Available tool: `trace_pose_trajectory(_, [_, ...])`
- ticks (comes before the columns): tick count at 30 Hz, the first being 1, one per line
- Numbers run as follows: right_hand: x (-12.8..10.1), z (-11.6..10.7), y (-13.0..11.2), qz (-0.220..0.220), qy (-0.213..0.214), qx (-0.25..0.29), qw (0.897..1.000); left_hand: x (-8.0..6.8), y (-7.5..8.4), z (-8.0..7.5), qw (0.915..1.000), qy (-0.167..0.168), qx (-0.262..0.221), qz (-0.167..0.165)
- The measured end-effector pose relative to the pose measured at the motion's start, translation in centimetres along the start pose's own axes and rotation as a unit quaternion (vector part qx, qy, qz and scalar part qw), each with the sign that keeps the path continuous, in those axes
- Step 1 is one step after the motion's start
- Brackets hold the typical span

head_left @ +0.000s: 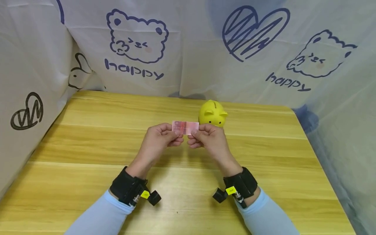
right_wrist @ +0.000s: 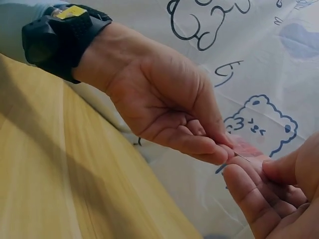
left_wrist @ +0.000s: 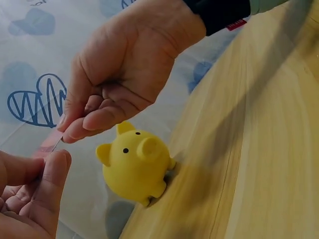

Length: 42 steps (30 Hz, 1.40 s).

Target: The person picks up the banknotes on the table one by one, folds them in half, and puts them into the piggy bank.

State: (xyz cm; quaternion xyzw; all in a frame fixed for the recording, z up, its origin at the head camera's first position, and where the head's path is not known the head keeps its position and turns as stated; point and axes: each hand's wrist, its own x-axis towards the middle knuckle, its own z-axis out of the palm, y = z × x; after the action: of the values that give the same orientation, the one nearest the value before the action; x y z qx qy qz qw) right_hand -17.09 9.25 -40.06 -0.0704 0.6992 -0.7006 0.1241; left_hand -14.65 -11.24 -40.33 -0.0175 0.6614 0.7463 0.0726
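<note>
A small pink banknote [head_left: 185, 127] is held flat above the middle of the wooden table [head_left: 88, 147]. My left hand [head_left: 174, 133] pinches its left end and my right hand [head_left: 196, 133] pinches its right end. Just behind the note stands a yellow piggy bank [head_left: 212, 113] with a slot on top, facing me. In the left wrist view the piggy bank [left_wrist: 134, 167] sits below the right hand [left_wrist: 75, 130], and the note [left_wrist: 50, 144] shows only as a thin edge. The right wrist view has the left hand [right_wrist: 224, 153] meeting the right hand's fingers [right_wrist: 249, 199] at the note [right_wrist: 247, 148].
A white cloth printed with blue bears, hearts and the word "happy" [head_left: 188, 49] hangs round the table's back and both sides. Black wrist straps carry the cameras on both forearms.
</note>
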Motion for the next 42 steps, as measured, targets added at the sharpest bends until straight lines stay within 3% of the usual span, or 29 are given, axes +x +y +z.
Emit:
trace_pose_trajectory(14, [0.24,-0.48,0.22,-0.004,-0.024,0.019,1.0,0.15,0.39,-0.69,0.9995,-0.025,-0.01,-0.013])
trace_pose_trajectory(26, [0.19,-0.74,0.23,0.003,-0.049,0.101,0.994,-0.12,0.94,-0.83,0.9964,-0.023,-0.081,-0.007])
trace_pose_trajectory(33, [0.03,-0.56,0.38,-0.028,-0.028,0.079,0.996,-0.28,1.02,-0.86,0.9962,-0.033,-0.081,-0.001])
trace_pose_trajectory(42, [-0.22,-0.35,0.44,-0.058,-0.002,-0.01,0.998,-0.07,0.62,-0.88,0.9988,-0.022,-0.044,-0.003])
